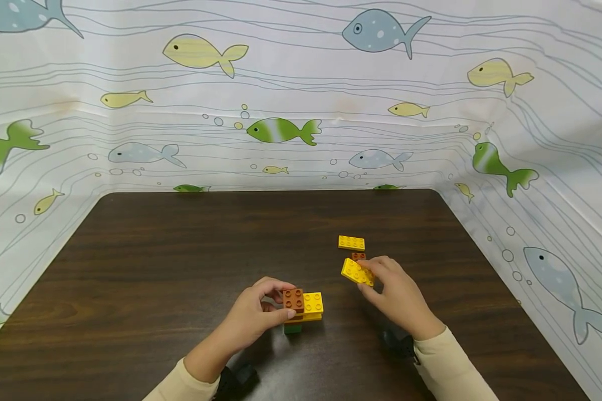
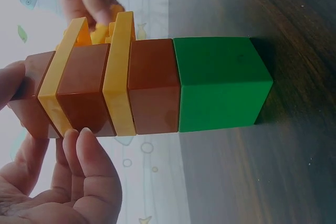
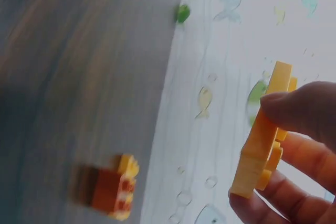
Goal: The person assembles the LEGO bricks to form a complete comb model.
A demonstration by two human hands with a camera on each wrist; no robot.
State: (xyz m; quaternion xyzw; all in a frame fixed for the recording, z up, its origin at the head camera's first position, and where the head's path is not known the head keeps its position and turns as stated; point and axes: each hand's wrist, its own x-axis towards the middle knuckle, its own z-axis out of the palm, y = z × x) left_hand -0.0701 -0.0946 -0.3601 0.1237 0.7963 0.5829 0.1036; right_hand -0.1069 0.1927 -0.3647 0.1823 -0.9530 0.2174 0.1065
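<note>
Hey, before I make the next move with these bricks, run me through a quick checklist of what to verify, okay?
1. Left hand gripping the tower: ok, near its upper end.
2. Right hand pinching a yellow plate: ok.
3. That plate's studs facing up: ok, they show in the head view.
4. Studs bare on the top brown brick: ok, all four show.
5. Plate over the tower, should it go there: not ok, it is off to the tower's right, by the loose brown brick.
6. Green block at the tower's bottom flat on the table: cannot tell.
</note>
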